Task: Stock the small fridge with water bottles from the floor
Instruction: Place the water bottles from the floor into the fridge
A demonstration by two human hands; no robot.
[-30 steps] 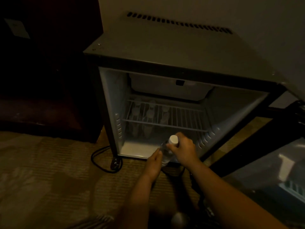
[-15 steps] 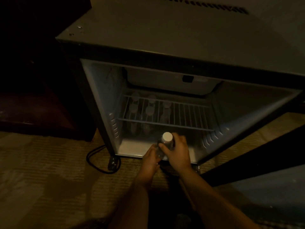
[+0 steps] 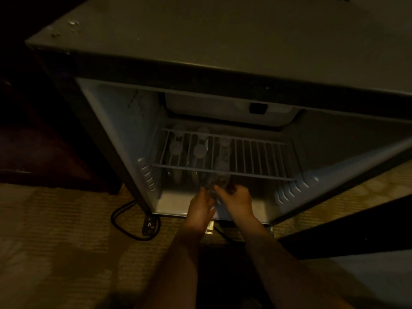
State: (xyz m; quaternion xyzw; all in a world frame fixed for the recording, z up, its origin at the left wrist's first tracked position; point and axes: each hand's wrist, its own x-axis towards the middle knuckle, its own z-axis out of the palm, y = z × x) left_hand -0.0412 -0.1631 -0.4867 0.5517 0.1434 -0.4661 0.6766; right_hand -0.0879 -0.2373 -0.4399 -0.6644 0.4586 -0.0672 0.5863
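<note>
Gripping bottle [image 3: 219, 182] with left hand [image 3: 200, 205] and right hand [image 3: 236, 200], fingers of both curled round it, low inside fridge [image 3: 120, 121], just under front bar of shelf [image 3: 256, 157]. Blurred; cap not visible. Other bottles [image 3: 177, 148] upright behind, back-left.

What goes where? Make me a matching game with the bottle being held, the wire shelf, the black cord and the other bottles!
Things:
1 held bottle
2 wire shelf
3 black cord
4 stored bottles

Places:
A on the carpet, left of the fridge
B under the shelf, on the left side
C across the middle of the fridge
D between the left hand and right hand

Pairs: 1-D, 2-C, 3-A, 4-B
</note>
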